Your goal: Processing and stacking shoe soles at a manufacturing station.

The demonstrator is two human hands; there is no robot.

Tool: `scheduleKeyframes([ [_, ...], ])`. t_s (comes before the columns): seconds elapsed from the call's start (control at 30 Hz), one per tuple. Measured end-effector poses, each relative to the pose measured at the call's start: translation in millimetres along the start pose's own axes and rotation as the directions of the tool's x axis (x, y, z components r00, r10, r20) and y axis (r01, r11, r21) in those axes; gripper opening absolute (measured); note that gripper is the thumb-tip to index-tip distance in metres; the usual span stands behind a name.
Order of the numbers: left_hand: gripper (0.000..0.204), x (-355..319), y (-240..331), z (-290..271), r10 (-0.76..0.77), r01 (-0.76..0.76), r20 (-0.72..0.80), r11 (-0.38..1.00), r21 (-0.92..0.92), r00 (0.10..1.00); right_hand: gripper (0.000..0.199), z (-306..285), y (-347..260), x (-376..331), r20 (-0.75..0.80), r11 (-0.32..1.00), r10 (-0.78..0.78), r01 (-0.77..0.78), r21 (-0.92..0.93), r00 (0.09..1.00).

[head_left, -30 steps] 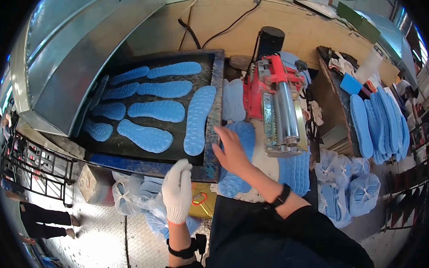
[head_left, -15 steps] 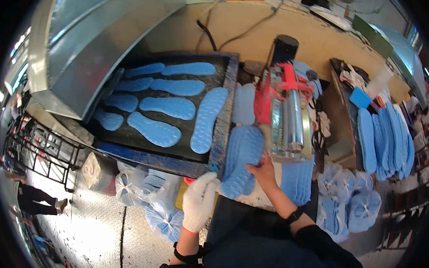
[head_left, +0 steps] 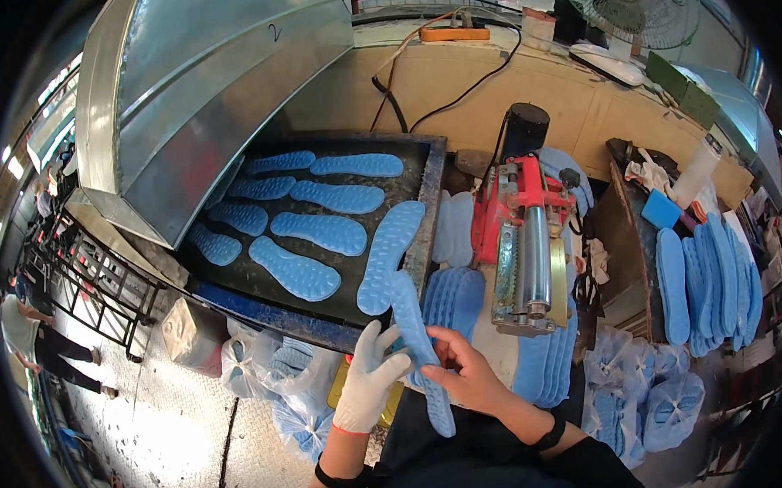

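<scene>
My right hand [head_left: 466, 373], bare, pinches a blue bumpy insole [head_left: 420, 347] by its edge, thumb on the near face. The insole is tilted in front of me, its upper end over the tray's near right corner. Beside it, my left hand [head_left: 369, 376] wears a white glove; its fingers are spread and hold nothing, close to the insole's left edge. A dark, blue-framed tray [head_left: 349, 276] lies ahead with several blue insoles [head_left: 319, 233] flat on it. Just right of the tray rests a stack of insoles [head_left: 454, 295], partly hidden by the held one.
A red machine with a metal roller [head_left: 536, 259] stands right of the stack. A sheet-metal hood [head_left: 218, 86] overhangs the tray's left side. More insoles [head_left: 711, 274] stand on the far-right shelf. Bagged insoles [head_left: 303, 422] lie below. A person [head_left: 51, 342] stands at far left.
My right hand has lifted an insole from the stack and brought it left, toward my gloved hand. The left hand's fingers have spread. My view has tilted upward.
</scene>
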State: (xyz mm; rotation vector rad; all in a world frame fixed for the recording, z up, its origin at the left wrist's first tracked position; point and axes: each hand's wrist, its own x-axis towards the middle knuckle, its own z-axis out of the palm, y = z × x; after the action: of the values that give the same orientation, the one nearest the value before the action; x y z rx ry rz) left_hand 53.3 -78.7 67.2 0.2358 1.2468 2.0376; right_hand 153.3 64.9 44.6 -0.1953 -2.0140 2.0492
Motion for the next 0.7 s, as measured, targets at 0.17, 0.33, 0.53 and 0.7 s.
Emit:
scheduleKeyframes([
  [0.17,0.063,11.8,7.1,16.1,-0.099,0.147,0.270,0.975,-0.165,0.958,0.062,-17.5,-21.6,-10.9,0.042,0.989,-0.059,0.064,-0.133,0.997],
  [0.33,0.056,47.8,40.1,47.4,-0.046,0.057,0.328,0.998,-0.025,0.943,0.052,-79.3,-70.9,-36.6,-0.189,0.965,-0.251,0.230,-0.128,0.949],
  [0.53,0.044,203.3,63.7,72.6,0.026,-0.022,0.357,1.000,-0.016,0.934,0.041,-148.4,-74.7,-80.1,-0.619,0.944,-0.327,0.208,-0.258,0.714],
  [0.7,0.033,354.6,44.4,83.9,0.025,-0.023,0.218,1.000,-0.011,0.976,0.037,-170.7,-52.7,-109.2,-0.694,0.958,-0.283,0.161,-0.236,0.662],
])
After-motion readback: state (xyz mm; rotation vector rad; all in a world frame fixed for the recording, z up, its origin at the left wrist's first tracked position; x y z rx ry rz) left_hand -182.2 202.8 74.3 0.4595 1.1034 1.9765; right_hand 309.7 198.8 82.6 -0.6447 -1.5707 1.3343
